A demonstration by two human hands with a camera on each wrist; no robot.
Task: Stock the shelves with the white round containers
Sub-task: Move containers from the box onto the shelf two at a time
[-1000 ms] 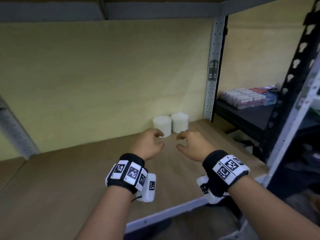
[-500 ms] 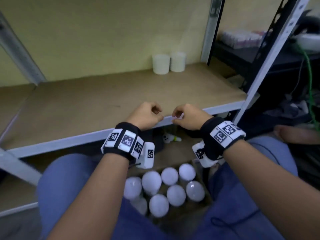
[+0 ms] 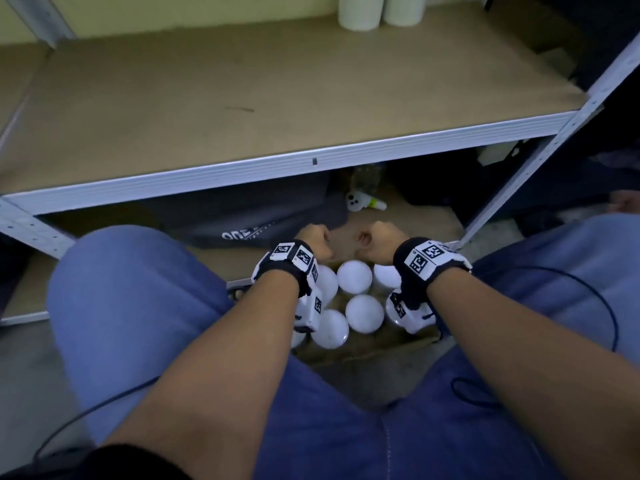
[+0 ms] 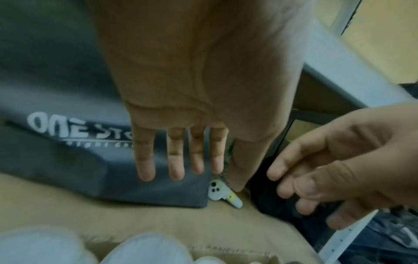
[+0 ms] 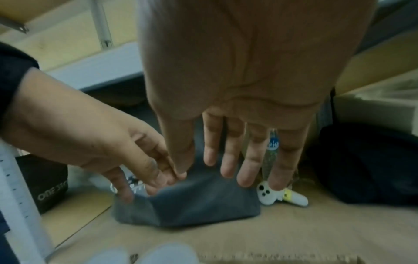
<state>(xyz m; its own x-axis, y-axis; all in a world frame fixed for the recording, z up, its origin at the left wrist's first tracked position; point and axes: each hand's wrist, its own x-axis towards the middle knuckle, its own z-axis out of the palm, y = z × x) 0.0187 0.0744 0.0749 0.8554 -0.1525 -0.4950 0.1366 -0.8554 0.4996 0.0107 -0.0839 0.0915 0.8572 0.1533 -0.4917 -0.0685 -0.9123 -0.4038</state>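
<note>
Nearest, between the blue-clad knees, a cardboard box point(image 3: 363, 351) is seen holding white round containers point(image 3: 364, 313), smooth-lidded and plain; about seven lids are counted, some hidden under the wrists. Just above and beyond them, the left hand point(image 3: 313, 241) and the right hand point(image 3: 377, 241) are held side by side, apart, with fingers relaxed and extended and nothing grasped. Farthest, two more white containers point(image 3: 358, 12) are stood upright, touching, at the back of the shelf point(image 3: 242, 98).
</note>
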